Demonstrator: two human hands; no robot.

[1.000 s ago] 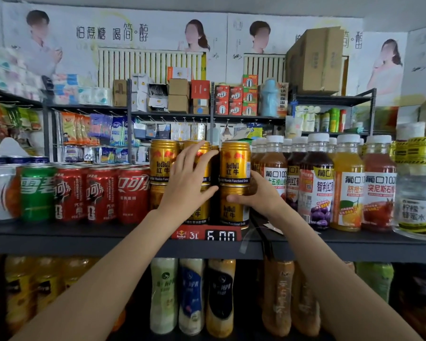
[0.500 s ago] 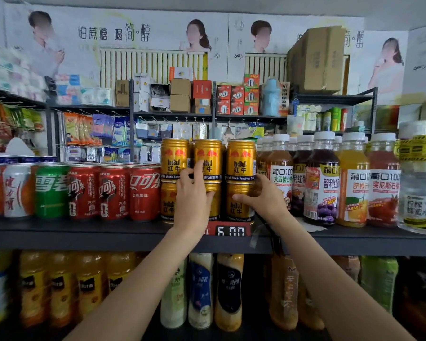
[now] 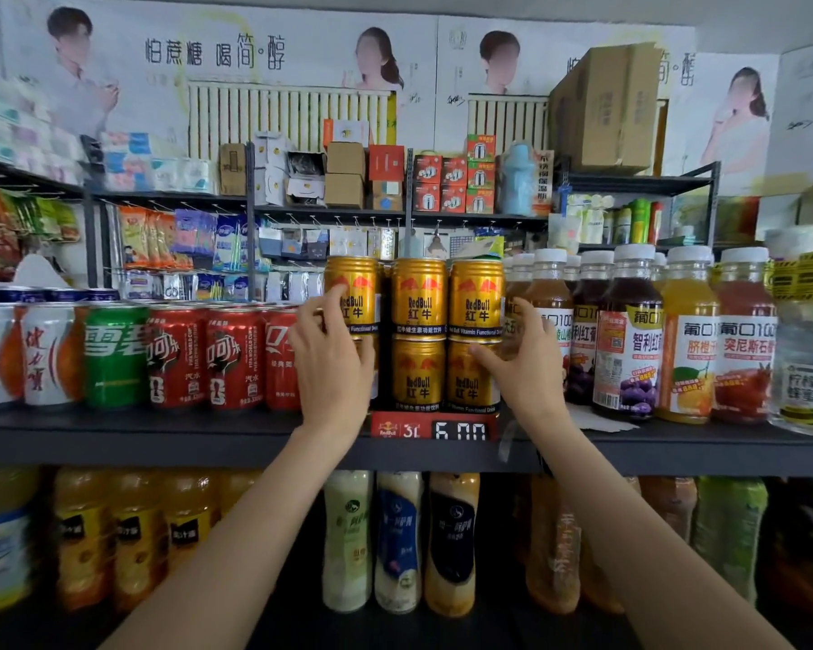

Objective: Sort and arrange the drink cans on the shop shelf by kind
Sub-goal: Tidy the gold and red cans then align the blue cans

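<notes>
While both bare arms reach up from the bottom of the view, six gold Red Bull cans (image 3: 418, 337) stand in the middle of the dark shelf (image 3: 160, 431), stacked two high in three columns. At nine o'clock from the stack sit three red cola cans (image 3: 235, 358), then one green can (image 3: 113, 356), then two white cans (image 3: 29, 354). At three o'clock stands a row of about five white-capped juice bottles (image 3: 630, 335). The left hand (image 3: 332, 363) covers the lower left gold can, its fingers (image 3: 334, 297) curled onto the side of the upper left can. The right hand (image 3: 524, 363) sits at the stack's right edge, thumb on the seam between the two right cans, fingers wrapped behind them. A red price tag (image 3: 435, 426) hangs at six o'clock below the stack. Compared with half a second ago, the left hand has moved from the middle column to the left column, while the right hand has risen slightly.
</notes>
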